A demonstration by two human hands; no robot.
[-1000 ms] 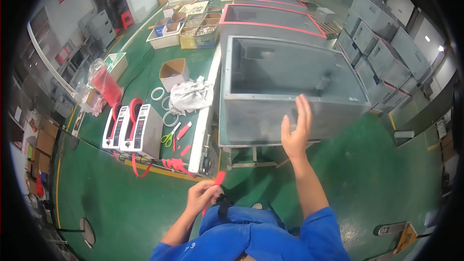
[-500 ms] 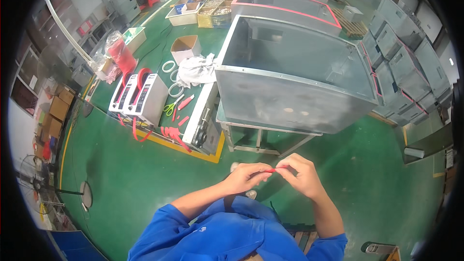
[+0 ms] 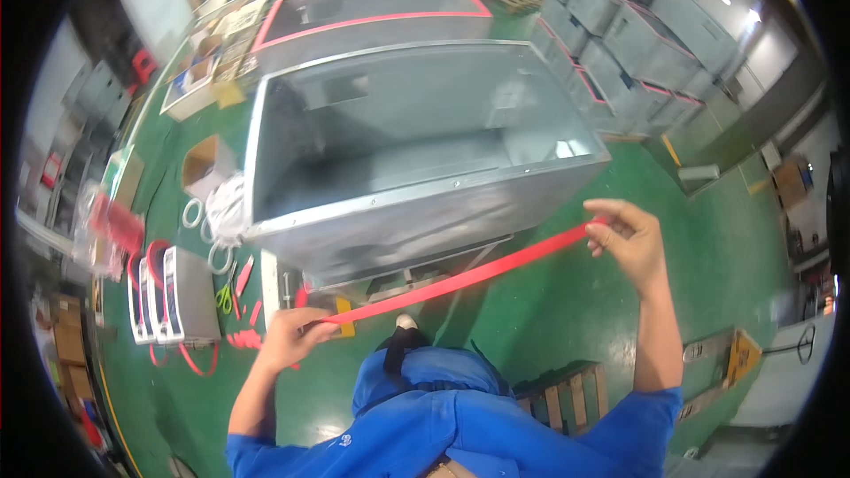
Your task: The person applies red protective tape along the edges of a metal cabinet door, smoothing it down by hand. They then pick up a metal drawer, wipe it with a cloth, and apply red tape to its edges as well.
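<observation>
A strip of red tape [image 3: 469,276] stretches taut between my hands, rising from left to right. My left hand [image 3: 292,336] pinches its lower end, near the corner of the side table. Its other end is gripped between thumb and fingers of my right hand [image 3: 627,239], held higher and out to the right. Just beyond the strip stands a large grey open-topped metal box [image 3: 425,204] on a stand. Its pale rim bears no red edging, unlike the box behind it [image 3: 376,13].
At the left are white tape dispensers [image 3: 181,296], green scissors [image 3: 225,299], a white cloth [image 3: 227,208] and a cardboard box [image 3: 209,165]. Grey boxes [image 3: 611,31] are stacked at the right. A wooden pallet [image 3: 567,398] and a pallet jack [image 3: 726,358] are near me at the lower right.
My hands have moved far apart, drawing the red strip out straight between them. The view has shifted, so the metal box now appears further left and nearer.
</observation>
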